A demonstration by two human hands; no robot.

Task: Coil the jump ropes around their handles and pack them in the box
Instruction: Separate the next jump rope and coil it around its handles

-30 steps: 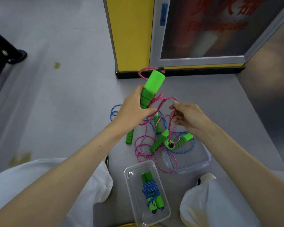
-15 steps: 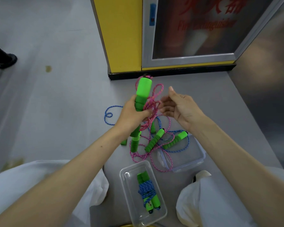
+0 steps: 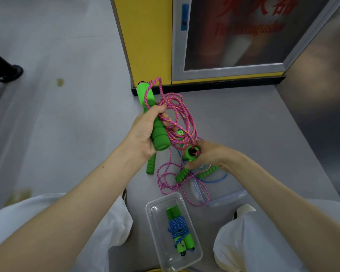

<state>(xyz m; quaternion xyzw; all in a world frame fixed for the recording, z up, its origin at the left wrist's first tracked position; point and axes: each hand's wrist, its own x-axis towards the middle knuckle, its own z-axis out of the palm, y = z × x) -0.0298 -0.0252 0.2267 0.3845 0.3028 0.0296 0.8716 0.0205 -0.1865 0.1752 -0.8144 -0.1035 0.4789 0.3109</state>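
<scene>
My left hand (image 3: pixel 143 132) grips a green foam handle (image 3: pixel 152 116) of the pink jump rope (image 3: pixel 177 112), held upright above the floor with loops of cord pinched against it. My right hand (image 3: pixel 208 156) holds the rope's other green handle (image 3: pixel 190 153) by its end, lower and to the right. More pink cord (image 3: pixel 165 179) trails on the floor. A blue jump rope (image 3: pixel 220 178) with green handles (image 3: pixel 182 175) lies loose under my right hand. The clear box (image 3: pixel 155 228) near my knees holds a coiled blue rope (image 3: pixel 178 230).
The box lid (image 3: pixel 224 195) lies on the grey floor right of the box. A yellow fire-extinguisher cabinet (image 3: pixel 145 40) with a glass door stands ahead. My white-trousered knees (image 3: pixel 247 242) flank the box. A black furniture foot (image 3: pixel 12 72) is at far left.
My right hand dropped from beside the raised handle and closed on the second pink-rope handle. My left hand tilted its handle upright, with more cord gathered against it.
</scene>
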